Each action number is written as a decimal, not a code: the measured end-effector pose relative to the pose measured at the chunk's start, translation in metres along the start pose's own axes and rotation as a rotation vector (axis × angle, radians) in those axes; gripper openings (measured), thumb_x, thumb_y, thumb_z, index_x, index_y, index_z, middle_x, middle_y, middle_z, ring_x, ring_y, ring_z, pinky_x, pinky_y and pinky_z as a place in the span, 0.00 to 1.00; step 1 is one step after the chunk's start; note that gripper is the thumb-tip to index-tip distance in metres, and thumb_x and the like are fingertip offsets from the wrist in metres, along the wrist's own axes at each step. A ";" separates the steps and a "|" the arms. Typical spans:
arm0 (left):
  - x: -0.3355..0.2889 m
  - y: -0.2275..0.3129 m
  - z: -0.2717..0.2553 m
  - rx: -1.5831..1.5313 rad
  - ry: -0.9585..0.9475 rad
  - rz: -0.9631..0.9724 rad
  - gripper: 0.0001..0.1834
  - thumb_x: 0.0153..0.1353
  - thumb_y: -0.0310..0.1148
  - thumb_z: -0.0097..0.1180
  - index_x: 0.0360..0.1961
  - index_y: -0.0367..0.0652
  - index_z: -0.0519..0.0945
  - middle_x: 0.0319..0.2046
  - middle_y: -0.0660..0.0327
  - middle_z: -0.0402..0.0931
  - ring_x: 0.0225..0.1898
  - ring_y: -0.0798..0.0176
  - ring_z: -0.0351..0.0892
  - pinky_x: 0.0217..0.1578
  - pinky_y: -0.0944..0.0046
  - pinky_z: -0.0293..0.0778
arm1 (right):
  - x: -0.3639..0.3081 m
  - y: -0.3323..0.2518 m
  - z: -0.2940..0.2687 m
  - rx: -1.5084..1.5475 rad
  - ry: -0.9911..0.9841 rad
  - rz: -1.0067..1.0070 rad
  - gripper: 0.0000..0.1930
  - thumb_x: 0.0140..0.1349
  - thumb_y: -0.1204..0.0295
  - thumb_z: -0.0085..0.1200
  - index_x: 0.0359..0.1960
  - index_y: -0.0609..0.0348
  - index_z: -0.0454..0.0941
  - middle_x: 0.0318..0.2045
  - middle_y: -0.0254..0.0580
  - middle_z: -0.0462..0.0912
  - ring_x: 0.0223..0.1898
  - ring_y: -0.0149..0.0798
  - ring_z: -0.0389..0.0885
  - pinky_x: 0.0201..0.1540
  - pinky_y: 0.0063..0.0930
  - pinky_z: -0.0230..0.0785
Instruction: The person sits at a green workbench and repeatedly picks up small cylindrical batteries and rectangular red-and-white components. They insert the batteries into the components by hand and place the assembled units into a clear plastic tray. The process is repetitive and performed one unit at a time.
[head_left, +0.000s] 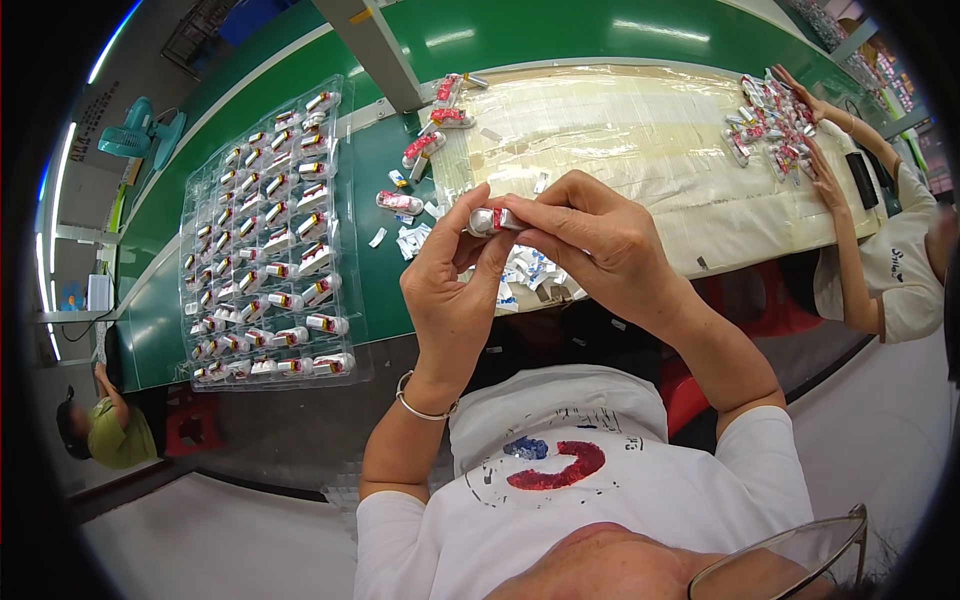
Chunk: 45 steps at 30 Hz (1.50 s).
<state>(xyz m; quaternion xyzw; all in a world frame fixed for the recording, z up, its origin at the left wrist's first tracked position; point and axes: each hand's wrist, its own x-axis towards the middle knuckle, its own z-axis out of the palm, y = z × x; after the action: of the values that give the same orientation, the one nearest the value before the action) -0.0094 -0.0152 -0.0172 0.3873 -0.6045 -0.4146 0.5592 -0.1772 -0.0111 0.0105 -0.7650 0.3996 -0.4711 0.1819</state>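
A white-and-red item [488, 222] is pinched in the grip of the left hand [446, 272] and right hand [605, 240] above the near edge of the table [385, 295], where white packets [533, 268] are scattered; a filled clear tray [353, 285] is set farther left.

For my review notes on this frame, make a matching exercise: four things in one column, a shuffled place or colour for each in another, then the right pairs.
Things:
1. Small white-and-red item
2. Clear tray
3. Bracelet
4. Fan

Places or colours:
A. Around the left wrist
B. Teal, at the upper left of the picture
C. Between the fingertips of the left hand and the right hand
D. On the green table, filled with rows of small items

Pairs: 1-C, 2-D, 3-A, 4-B
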 end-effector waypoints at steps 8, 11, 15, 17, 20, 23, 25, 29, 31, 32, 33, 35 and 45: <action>-0.001 0.007 0.000 0.059 -0.023 -0.015 0.23 0.60 0.17 0.58 0.58 0.33 0.73 0.43 0.59 0.80 0.42 0.72 0.79 0.45 0.72 0.77 | -0.004 0.002 0.005 -0.029 0.050 -0.061 0.17 0.55 0.79 0.61 0.47 0.60 0.81 0.31 0.40 0.79 0.29 0.37 0.81 0.29 0.26 0.76; -0.003 0.005 0.001 0.072 -0.022 -0.011 0.23 0.60 0.18 0.58 0.57 0.33 0.74 0.44 0.58 0.80 0.43 0.70 0.80 0.46 0.71 0.77 | -0.007 0.002 0.007 -0.074 0.073 -0.087 0.17 0.54 0.80 0.61 0.47 0.61 0.81 0.30 0.41 0.78 0.28 0.37 0.80 0.29 0.26 0.75; -0.004 0.004 0.005 0.148 -0.017 0.000 0.22 0.60 0.18 0.58 0.57 0.34 0.74 0.44 0.58 0.80 0.44 0.69 0.80 0.47 0.70 0.78 | -0.011 0.004 0.009 -0.168 0.067 -0.103 0.18 0.52 0.82 0.60 0.48 0.62 0.80 0.28 0.41 0.77 0.26 0.37 0.79 0.27 0.27 0.74; -0.006 0.005 0.008 0.175 -0.009 0.013 0.22 0.60 0.18 0.58 0.57 0.34 0.74 0.43 0.58 0.81 0.44 0.68 0.81 0.47 0.69 0.78 | -0.012 0.004 0.010 -0.178 0.085 -0.125 0.19 0.51 0.83 0.59 0.48 0.63 0.79 0.28 0.41 0.76 0.26 0.37 0.78 0.26 0.27 0.73; -0.006 0.006 0.009 0.184 -0.034 0.007 0.22 0.60 0.17 0.58 0.57 0.33 0.74 0.43 0.57 0.81 0.44 0.68 0.81 0.48 0.69 0.78 | -0.015 0.007 0.010 -0.201 0.098 -0.148 0.20 0.51 0.83 0.59 0.49 0.63 0.79 0.28 0.41 0.76 0.26 0.37 0.78 0.26 0.27 0.72; -0.007 0.007 0.010 0.137 -0.052 -0.002 0.22 0.61 0.18 0.57 0.57 0.31 0.73 0.42 0.56 0.81 0.44 0.68 0.80 0.47 0.70 0.78 | -0.018 0.011 0.010 -0.238 0.095 -0.147 0.20 0.51 0.82 0.59 0.48 0.62 0.79 0.28 0.40 0.76 0.25 0.37 0.77 0.25 0.26 0.71; -0.007 0.005 0.011 -0.024 -0.028 -0.045 0.23 0.60 0.19 0.59 0.57 0.30 0.73 0.42 0.55 0.81 0.42 0.69 0.81 0.43 0.70 0.78 | -0.019 0.010 0.011 -0.259 0.094 -0.137 0.19 0.51 0.81 0.60 0.48 0.62 0.80 0.28 0.40 0.76 0.26 0.37 0.77 0.26 0.27 0.71; -0.005 -0.001 0.011 -0.187 0.002 -0.167 0.19 0.61 0.20 0.58 0.54 0.30 0.75 0.39 0.58 0.80 0.39 0.73 0.78 0.38 0.75 0.76 | -0.016 0.006 0.010 -0.265 0.089 -0.104 0.19 0.51 0.79 0.62 0.48 0.60 0.80 0.31 0.40 0.77 0.31 0.38 0.78 0.30 0.28 0.73; -0.002 -0.006 0.011 -0.326 0.041 -0.201 0.14 0.62 0.20 0.57 0.49 0.31 0.77 0.37 0.61 0.80 0.36 0.76 0.77 0.37 0.77 0.73 | -0.013 0.008 0.009 -0.144 0.103 -0.069 0.19 0.52 0.77 0.63 0.48 0.59 0.80 0.34 0.41 0.78 0.34 0.38 0.78 0.34 0.28 0.74; -0.002 -0.009 0.012 -0.378 0.058 -0.202 0.13 0.62 0.20 0.56 0.48 0.32 0.77 0.38 0.59 0.80 0.37 0.75 0.78 0.38 0.76 0.74 | -0.013 0.010 0.010 -0.027 0.122 -0.045 0.19 0.52 0.76 0.64 0.49 0.58 0.80 0.36 0.41 0.78 0.36 0.38 0.78 0.37 0.28 0.74; -0.002 -0.009 0.012 -0.431 0.074 -0.203 0.12 0.62 0.20 0.56 0.48 0.32 0.78 0.39 0.57 0.81 0.38 0.73 0.79 0.39 0.75 0.75 | -0.013 0.010 0.011 0.091 0.139 -0.022 0.19 0.53 0.75 0.64 0.49 0.58 0.81 0.37 0.42 0.79 0.38 0.38 0.78 0.39 0.28 0.74; 0.001 0.000 0.012 -0.440 0.074 -0.166 0.11 0.62 0.19 0.55 0.46 0.33 0.77 0.42 0.53 0.81 0.40 0.70 0.80 0.41 0.73 0.77 | -0.016 0.007 0.014 0.178 0.191 0.098 0.20 0.54 0.72 0.65 0.50 0.58 0.81 0.40 0.42 0.78 0.40 0.36 0.79 0.42 0.27 0.74; -0.004 0.003 0.010 -0.485 0.051 -0.123 0.11 0.61 0.19 0.53 0.45 0.34 0.76 0.47 0.47 0.80 0.45 0.65 0.81 0.46 0.67 0.78 | -0.022 0.009 0.014 0.543 0.192 0.260 0.18 0.56 0.72 0.65 0.49 0.58 0.81 0.39 0.39 0.76 0.41 0.31 0.78 0.48 0.22 0.76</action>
<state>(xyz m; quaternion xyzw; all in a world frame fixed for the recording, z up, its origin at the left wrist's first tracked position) -0.0186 -0.0099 -0.0158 0.2882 -0.4480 -0.5710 0.6246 -0.1738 -0.0002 -0.0151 -0.5830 0.3692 -0.6035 0.3995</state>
